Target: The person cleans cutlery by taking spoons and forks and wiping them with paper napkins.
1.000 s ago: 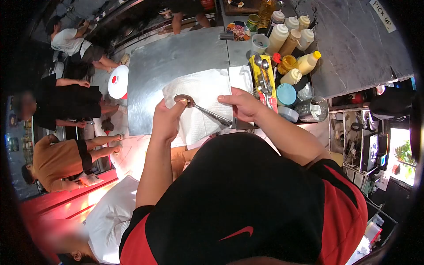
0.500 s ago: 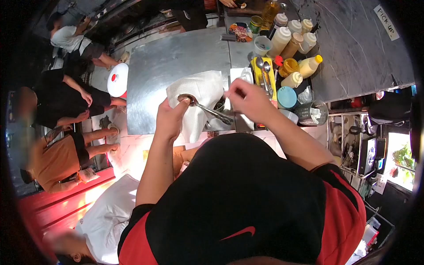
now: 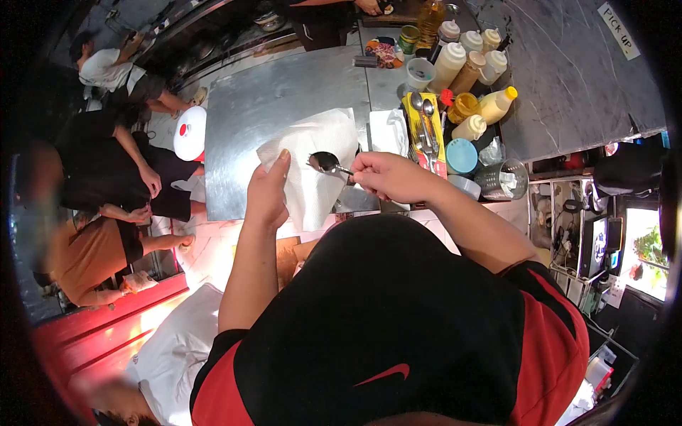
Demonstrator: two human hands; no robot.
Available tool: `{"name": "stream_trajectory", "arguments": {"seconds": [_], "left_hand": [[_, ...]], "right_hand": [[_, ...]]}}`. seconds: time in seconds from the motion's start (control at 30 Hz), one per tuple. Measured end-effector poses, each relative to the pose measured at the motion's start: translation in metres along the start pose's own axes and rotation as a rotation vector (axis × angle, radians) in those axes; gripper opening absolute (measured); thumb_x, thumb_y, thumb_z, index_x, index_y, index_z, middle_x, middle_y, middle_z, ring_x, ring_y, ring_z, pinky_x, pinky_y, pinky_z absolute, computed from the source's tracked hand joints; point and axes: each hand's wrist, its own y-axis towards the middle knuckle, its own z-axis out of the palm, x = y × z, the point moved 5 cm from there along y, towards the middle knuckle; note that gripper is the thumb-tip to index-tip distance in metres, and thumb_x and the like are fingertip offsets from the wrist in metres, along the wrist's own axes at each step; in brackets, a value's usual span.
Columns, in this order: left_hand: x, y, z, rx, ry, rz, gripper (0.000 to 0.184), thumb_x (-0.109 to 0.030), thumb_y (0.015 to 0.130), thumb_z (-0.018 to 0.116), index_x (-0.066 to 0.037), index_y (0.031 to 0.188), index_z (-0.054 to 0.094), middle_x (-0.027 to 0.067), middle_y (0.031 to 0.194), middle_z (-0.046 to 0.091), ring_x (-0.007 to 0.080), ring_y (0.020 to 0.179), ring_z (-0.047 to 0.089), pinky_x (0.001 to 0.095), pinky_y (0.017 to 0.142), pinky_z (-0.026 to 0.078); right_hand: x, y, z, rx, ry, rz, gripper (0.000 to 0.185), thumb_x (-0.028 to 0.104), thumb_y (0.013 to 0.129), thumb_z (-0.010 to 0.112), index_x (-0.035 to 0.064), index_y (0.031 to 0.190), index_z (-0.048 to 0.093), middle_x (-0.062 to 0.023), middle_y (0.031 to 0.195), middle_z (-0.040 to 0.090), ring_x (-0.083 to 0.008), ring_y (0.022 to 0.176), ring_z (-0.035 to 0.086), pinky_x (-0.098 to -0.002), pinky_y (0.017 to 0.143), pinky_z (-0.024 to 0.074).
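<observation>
My left hand grips the left edge of a white paper towel, thumb upright along it and fingers behind. In my right hand is a metal spoon, pinched by the handle. Its dark, shiny bowl points left, in front of the towel and apart from my left thumb. To the right of the towel, a folded white napkin lies on the metal table. Just beyond it, several spoons rest on a yellow packet.
Squeeze bottles and a yellow bottle crowd the right side. A blue-lidded tub and a metal basket stand nearer. A white-lidded container is beyond the steel table's left edge. Several people are on the left.
My right hand, free before, has come down and left and taken the spoon by its handle. My left hand has let go of the spoon's bowl and keeps the paper towel.
</observation>
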Motion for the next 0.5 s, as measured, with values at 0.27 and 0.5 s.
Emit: {"name": "stream_trajectory", "arguments": {"seconds": [0.27, 0.5], "left_hand": [[0.004, -0.003, 0.007, 0.431, -0.535, -0.198, 0.059, -0.036, 0.113, 0.043, 0.003, 0.157, 0.042, 0.0219, 0.153, 0.056, 0.0400, 0.140, 0.056, 0.0542, 0.119, 0.043], [0.004, -0.004, 0.013, 0.496, -0.621, -0.188, 0.064, -0.039, 0.112, 0.044, 0.003, 0.161, 0.036, 0.0228, 0.161, 0.048, 0.0418, 0.146, 0.049, 0.0568, 0.123, 0.037]], "right_hand": [[-0.023, 0.009, 0.005, 0.072, 0.124, -0.027, 0.024, 0.019, 0.108, 0.064, 0.0062, 0.126, 0.054, 0.0001, 0.082, 0.062, -0.0066, 0.070, 0.054, -0.0239, 0.063, 0.0433], [-0.013, 0.002, -0.002, 0.015, 0.237, -0.030, 0.055, 0.011, 0.100, 0.072, 0.0033, 0.143, 0.039, -0.0072, 0.080, 0.068, -0.0087, 0.059, 0.055, -0.0243, 0.056, 0.0434]]}}
